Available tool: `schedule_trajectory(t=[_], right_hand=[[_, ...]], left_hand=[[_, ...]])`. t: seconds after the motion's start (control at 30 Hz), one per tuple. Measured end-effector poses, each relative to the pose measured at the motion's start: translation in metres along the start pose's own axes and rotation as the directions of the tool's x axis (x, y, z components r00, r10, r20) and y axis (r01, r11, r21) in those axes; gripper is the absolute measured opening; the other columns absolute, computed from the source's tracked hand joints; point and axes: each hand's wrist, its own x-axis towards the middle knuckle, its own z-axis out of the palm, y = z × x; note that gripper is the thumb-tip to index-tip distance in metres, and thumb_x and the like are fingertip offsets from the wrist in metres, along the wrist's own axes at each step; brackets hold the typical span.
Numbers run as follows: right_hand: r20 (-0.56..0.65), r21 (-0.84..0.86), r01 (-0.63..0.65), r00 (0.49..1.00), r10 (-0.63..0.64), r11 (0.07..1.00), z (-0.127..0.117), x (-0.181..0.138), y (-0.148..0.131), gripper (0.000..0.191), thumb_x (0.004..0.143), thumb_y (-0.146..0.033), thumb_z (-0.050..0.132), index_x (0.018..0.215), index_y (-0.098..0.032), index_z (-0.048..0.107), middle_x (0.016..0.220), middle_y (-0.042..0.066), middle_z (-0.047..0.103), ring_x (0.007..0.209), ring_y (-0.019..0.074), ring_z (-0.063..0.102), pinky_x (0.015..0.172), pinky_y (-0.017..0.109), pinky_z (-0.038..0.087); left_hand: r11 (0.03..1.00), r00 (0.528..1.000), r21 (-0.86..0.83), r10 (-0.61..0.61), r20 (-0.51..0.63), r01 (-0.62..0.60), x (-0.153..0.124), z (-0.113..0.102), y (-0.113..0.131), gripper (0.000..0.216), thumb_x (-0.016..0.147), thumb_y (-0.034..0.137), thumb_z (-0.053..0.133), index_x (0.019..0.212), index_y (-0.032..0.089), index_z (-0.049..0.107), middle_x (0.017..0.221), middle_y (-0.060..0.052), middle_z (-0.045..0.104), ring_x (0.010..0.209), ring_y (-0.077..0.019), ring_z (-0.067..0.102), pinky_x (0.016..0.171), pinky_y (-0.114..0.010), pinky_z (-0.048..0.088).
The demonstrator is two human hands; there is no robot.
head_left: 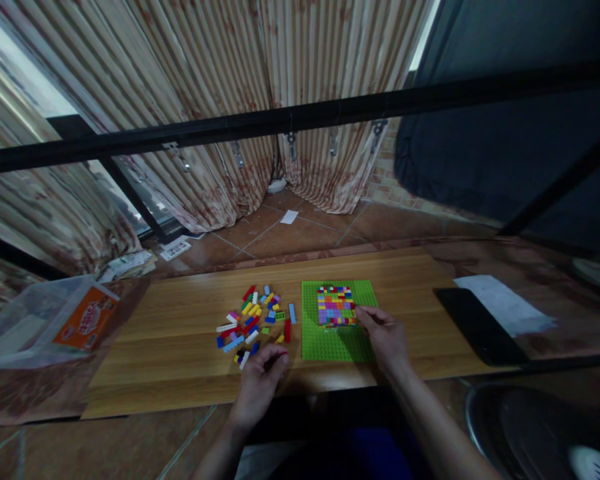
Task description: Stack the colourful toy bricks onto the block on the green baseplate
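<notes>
A green baseplate (311, 343) lies on the wooden board, bearing a square, low build of multicoloured toy bricks (336, 308). At the build's right edge is my right hand (387, 337), thumb and forefinger pinched together. Some red shows by those fingertips, but I cannot tell whether it is a held brick or part of the build. My left hand (261, 383) is lower left of the baseplate, fingers curled and tips together; whatever they may hold is too small to make out. Just beyond it spreads a pile of loose toy bricks (251, 323), with a long red brick (287, 331) near the baseplate.
The wooden board (180, 347) serves as a low work surface. A clear plastic bin (35, 320) with an orange label stands left. A black flat panel (475, 327) and white paper (503, 303) lie right. A dark metal bar (260, 127) crosses before the curtains (220, 67).
</notes>
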Motion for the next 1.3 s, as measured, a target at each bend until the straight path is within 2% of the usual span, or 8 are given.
schedule_trajectory(t=[0.2,0.53,0.8,0.97,1.07,1.13,1.2,1.3], right_hand=[[-0.031,0.050,-0.093,0.995,0.094,0.994,0.005,-0.002,-0.004,0.028,0.055,-0.040,0.077,0.067,-0.016,0.068,0.053,-0.004,0.057,0.046,0.0076,0.041,0.045,0.021,0.029],[0.031,-0.026,-0.203,0.979,0.203,0.979,0.000,0.005,-0.011,0.028,0.050,-0.037,0.078,0.064,-0.016,0.066,0.048,-0.004,0.054,0.041,0.0070,0.041,0.039,0.019,0.030],[0.030,-0.005,-0.136,0.990,0.136,0.991,0.000,0.002,-0.008,0.033,0.053,-0.043,0.078,0.071,-0.016,0.067,0.057,-0.002,0.061,0.046,0.0090,0.047,0.044,0.022,0.038],[-0.015,-0.028,0.051,0.999,-0.052,0.998,-0.005,-0.029,-0.009,0.032,0.063,-0.047,0.072,0.074,-0.018,0.068,0.067,0.002,0.067,0.059,0.0141,0.056,0.055,0.025,0.044],[0.194,-0.093,0.079,0.979,-0.060,0.993,-0.004,-0.058,-0.006,0.028,0.070,-0.046,0.068,0.079,-0.020,0.071,0.079,0.005,0.071,0.073,0.0190,0.063,0.068,0.030,0.048],[0.339,-0.119,0.057,0.941,-0.013,0.991,-0.001,-0.075,-0.002,0.029,0.073,-0.045,0.067,0.087,-0.021,0.072,0.084,0.005,0.072,0.076,0.0201,0.064,0.068,0.030,0.049],[0.407,-0.121,0.018,0.913,0.033,0.993,0.003,-0.087,0.004,0.029,0.074,-0.044,0.067,0.090,-0.021,0.072,0.084,0.004,0.071,0.076,0.0198,0.065,0.067,0.029,0.049],[0.411,-0.066,-0.051,0.909,0.074,0.997,0.009,-0.094,0.010,0.027,0.071,-0.043,0.070,0.085,-0.021,0.071,0.078,0.003,0.070,0.071,0.0184,0.064,0.066,0.028,0.050]], left_hand=[[0.998,1.000,0.053,0.022,-0.007,-0.022,-0.001,0.000,0.002,0.022,0.076,0.039,0.061,0.082,0.018,0.065,0.069,0.001,0.058,0.063,-0.0120,0.050,0.058,-0.021,0.041],[0.994,0.998,0.095,0.056,-0.007,-0.055,0.000,0.001,-0.005,0.021,0.077,0.038,0.060,0.083,0.018,0.065,0.073,0.000,0.062,0.066,-0.0131,0.054,0.061,-0.022,0.043],[1.000,0.998,0.018,0.022,-0.062,-0.020,0.001,0.007,0.002,0.023,0.072,0.039,0.064,0.080,0.018,0.067,0.070,0.000,0.062,0.063,-0.0132,0.054,0.059,-0.023,0.042],[0.989,0.998,-0.136,-0.063,-0.014,0.061,-0.005,0.020,0.008,0.025,0.068,0.040,0.067,0.080,0.018,0.065,0.063,0.002,0.058,0.057,-0.0113,0.052,0.054,-0.022,0.043],[0.983,0.994,-0.155,-0.090,0.054,0.098,-0.012,0.033,0.010,0.023,0.070,0.037,0.067,0.081,0.017,0.066,0.065,0.002,0.060,0.058,-0.0105,0.053,0.055,-0.022,0.044],[0.983,0.992,-0.157,-0.075,0.102,0.091,-0.016,0.041,0.011,0.021,0.073,0.035,0.066,0.083,0.017,0.067,0.068,0.001,0.062,0.060,-0.0107,0.055,0.059,-0.022,0.046],[0.982,0.988,-0.176,-0.034,0.152,0.061,-0.019,0.048,0.013,0.019,0.076,0.033,0.063,0.085,0.018,0.068,0.075,0.000,0.065,0.068,-0.0128,0.059,0.065,-0.024,0.048],[0.983,0.984,-0.184,0.020,0.179,0.014,-0.022,0.053,0.018,0.017,0.078,0.030,0.060,0.087,0.018,0.069,0.086,-0.003,0.069,0.082,-0.0172,0.063,0.078,-0.029,0.050]])
